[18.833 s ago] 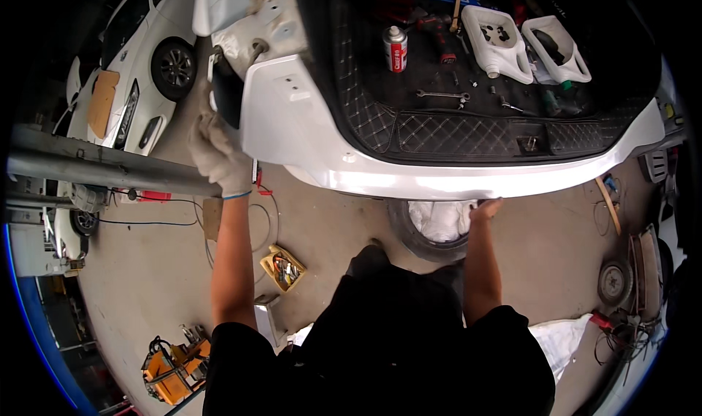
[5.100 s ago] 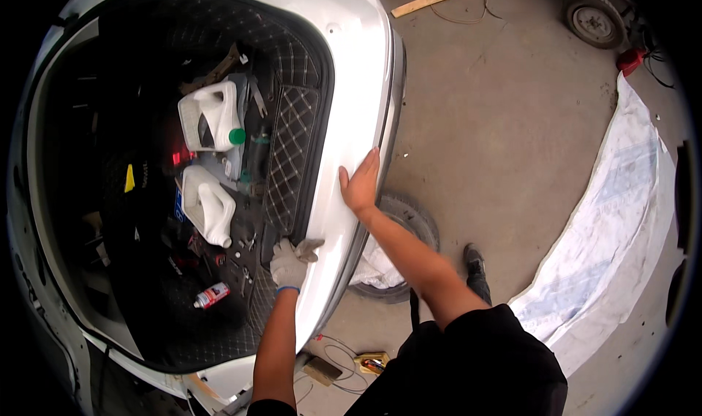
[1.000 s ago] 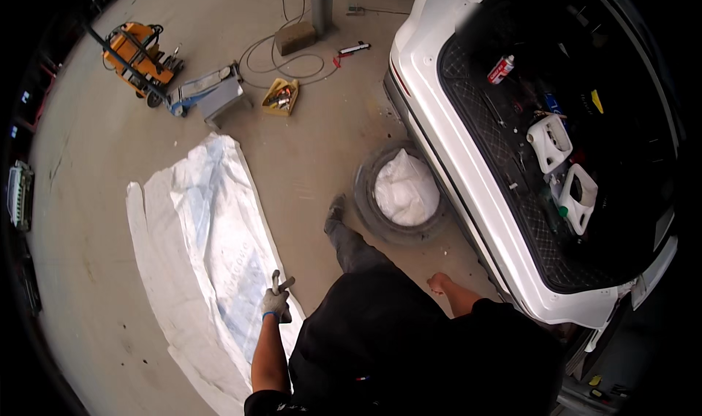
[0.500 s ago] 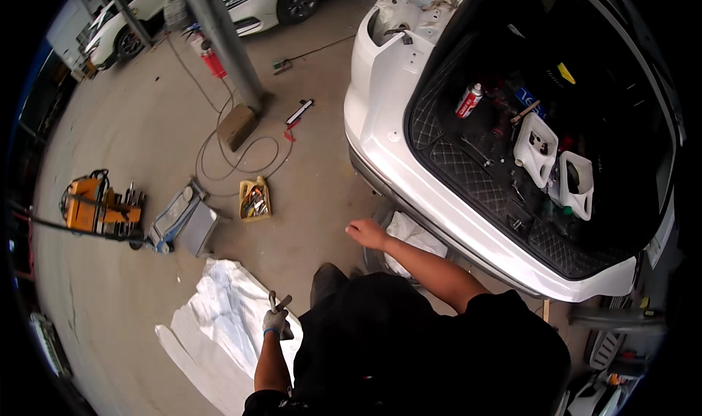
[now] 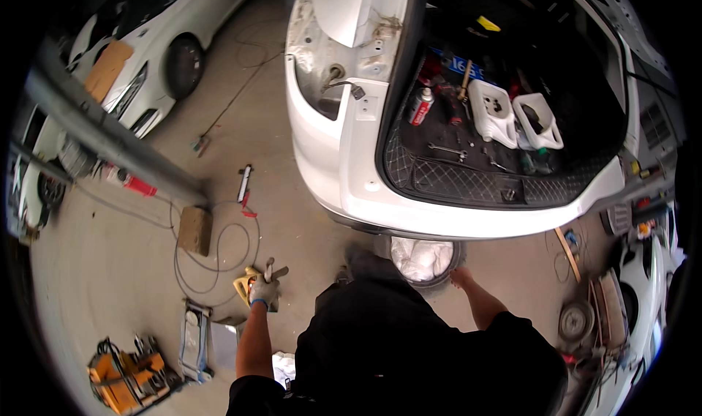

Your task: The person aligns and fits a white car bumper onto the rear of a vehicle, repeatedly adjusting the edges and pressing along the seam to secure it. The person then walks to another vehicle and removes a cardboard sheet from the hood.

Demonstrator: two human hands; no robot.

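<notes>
My left hand [image 5: 262,291], in a light work glove, is closed round a metal hand tool [image 5: 275,271] with two projecting ends; its exact kind is unclear. Beneath that hand, partly hidden, stands a yellow cut-open jug [image 5: 243,287]. My bare right hand [image 5: 460,277] is lowered beside a black tyre [image 5: 458,256] holding a white bag [image 5: 422,258]; its small, blurred fingers do not show clearly. Ahead, the white car's [image 5: 351,196] open boot holds a red-and-white spray can [image 5: 421,107], a spanner [image 5: 447,150] and two cut-open white jugs [image 5: 491,112] [image 5: 539,120].
A grey post [image 5: 117,138] with a block [image 5: 195,231] at its foot stands left, near a looped hose [image 5: 257,244]. Further left lie a blue-grey trolley jack [image 5: 194,340] and an orange machine [image 5: 128,376]. A plank [image 5: 568,253] and a wheel [image 5: 577,319] are at right.
The view has swung toward the left and the car's boot now lies straight ahead. My left hand, still holding the tool, is now over the yellow jug; my right hand has dropped beside the tyre.
</notes>
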